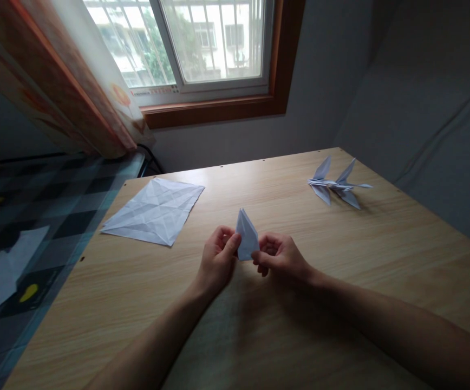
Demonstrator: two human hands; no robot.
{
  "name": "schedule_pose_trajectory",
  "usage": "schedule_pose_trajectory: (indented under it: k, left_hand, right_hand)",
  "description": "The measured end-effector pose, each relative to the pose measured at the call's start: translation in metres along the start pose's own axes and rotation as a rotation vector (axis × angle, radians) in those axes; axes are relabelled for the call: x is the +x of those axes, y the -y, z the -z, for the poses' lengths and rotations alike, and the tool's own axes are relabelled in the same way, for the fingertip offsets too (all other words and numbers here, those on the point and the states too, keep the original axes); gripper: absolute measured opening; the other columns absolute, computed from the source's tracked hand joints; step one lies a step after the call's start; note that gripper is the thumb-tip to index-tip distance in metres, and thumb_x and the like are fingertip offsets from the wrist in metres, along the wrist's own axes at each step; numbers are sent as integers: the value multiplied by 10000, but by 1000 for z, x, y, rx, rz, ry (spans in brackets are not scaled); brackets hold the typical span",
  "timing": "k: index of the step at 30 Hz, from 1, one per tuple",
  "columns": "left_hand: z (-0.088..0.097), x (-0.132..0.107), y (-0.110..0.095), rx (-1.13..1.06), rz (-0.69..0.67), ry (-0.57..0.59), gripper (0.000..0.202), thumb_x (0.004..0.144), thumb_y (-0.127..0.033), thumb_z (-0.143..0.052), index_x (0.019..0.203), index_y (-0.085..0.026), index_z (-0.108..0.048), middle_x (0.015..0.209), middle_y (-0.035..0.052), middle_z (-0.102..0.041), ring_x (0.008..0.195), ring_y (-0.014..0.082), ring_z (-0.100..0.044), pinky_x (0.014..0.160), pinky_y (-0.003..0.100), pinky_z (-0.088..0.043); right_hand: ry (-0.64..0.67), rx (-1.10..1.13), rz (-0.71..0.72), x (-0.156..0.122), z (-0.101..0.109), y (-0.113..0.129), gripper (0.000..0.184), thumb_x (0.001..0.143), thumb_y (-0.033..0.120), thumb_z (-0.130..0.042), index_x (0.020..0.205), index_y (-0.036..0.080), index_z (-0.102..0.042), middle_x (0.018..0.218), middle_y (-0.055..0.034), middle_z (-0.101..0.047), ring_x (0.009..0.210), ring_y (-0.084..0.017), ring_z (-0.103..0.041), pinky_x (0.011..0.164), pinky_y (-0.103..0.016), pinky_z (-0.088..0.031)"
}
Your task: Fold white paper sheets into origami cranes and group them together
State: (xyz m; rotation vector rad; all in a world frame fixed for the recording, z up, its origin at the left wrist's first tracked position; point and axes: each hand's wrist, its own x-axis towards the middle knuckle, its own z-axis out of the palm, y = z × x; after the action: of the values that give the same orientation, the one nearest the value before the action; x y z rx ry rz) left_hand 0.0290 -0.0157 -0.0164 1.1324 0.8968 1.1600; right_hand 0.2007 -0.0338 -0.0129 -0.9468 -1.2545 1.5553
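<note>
White folded paper [247, 237] is above the wooden tabletop [401, 233], long axis and narrow tip toward the window [222, 43]. The left hand [219, 252] finger-pinches its left edge, the right hand [279, 254] its lower right corner.

Folded white paper [248, 238], tapering to a point, held tip upward between fingers [232, 244].

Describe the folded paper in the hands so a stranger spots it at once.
Find the wood-grain table below the window. Near its middle, the left hand and right hand hold a small white folded paper, pointed at the top. Unlike the creased sheet spread flat to its left and the winged paper model to its right, it is compact and hand-held.
</note>
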Motion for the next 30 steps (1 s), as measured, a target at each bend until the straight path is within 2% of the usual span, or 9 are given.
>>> schedule_pose_trajectory:
  k: [4, 9, 13, 17, 22, 24, 30]
  left_hand:
    - [-7, -3, -1, -3, -52, -45, 352, 750, -374, -749, 892, -209, -472, 779, -38, -627, 575, 87, -568, 553, 215, -444]
    - [-12, -9, -9, 232, -75, 41, 315, 715, -354, -774, 823, -175, -539, 794, 13, -650, 642, 121, -607, 571, 225, -454]
    - [-10, -10, -11, 320, -78, 77, 337, 694, -347, -794, 876, -166, -576, 788, 20, -657, 657, 134, -608, 591, 237, -466]
    - [-6, -9, -7, 288, -77, 101, 333, 716, -326, -785, 927, -161, -586, 808, 30, -672, 706, 148, -622, 647, 254, -486]
    - [-4, -7, -3, 215, -47, 117, 290, 768, -326, -753, 958, -148, -626, 873, 68, -697, 814, 198, -665, 719, 297, -521]
    - [-4, -7, -3, 211, -46, 112, 282, 771, -316, -753, 966, -145, -645, 861, 69, -698, 830, 208, -669, 739, 310, -529]
    - [-4, -7, -5, 199, -57, 120, 265, 776, -302, -744, 974, -144, -669, 902, 81, -720, 821, 204, -671, 784, 339, -536]
  right_hand:
    - [-150, -136, 64, -1, 1, -7, 287, 749, 391, -746, 742, 181, -550, 553, 30, -596, 446, -119, -588, 409, -212, -471]
    - [-285, -396, 230, -7, -3, -4, 268, 769, 369, -732, 707, 194, -539, 561, 26, -583, 489, -113, -567, 453, -207, -450]
    - [-234, -512, 353, -7, -4, -1, 258, 759, 405, -747, 817, 190, -618, 718, -14, -623, 579, -129, -594, 478, -215, -481]
    - [-188, -539, 461, -4, -2, -2, 244, 766, 360, -742, 935, 203, -662, 1004, -73, -616, 832, -177, -631, 610, -258, -555]
    - [-128, -415, 389, 0, 2, -3, 252, 756, 270, -747, 982, 219, -649, 1039, -48, -684, 903, -187, -666, 762, -319, -561]
    - [-113, -376, 353, 0, 3, -3, 278, 752, 280, -756, 1002, 220, -649, 1045, -49, -699, 906, -194, -678, 778, -332, -555]
    - [-119, -303, 330, 3, 6, -7, 251, 737, 332, -781, 906, 210, -642, 1125, -71, -691, 982, -217, -673, 801, -342, -541]
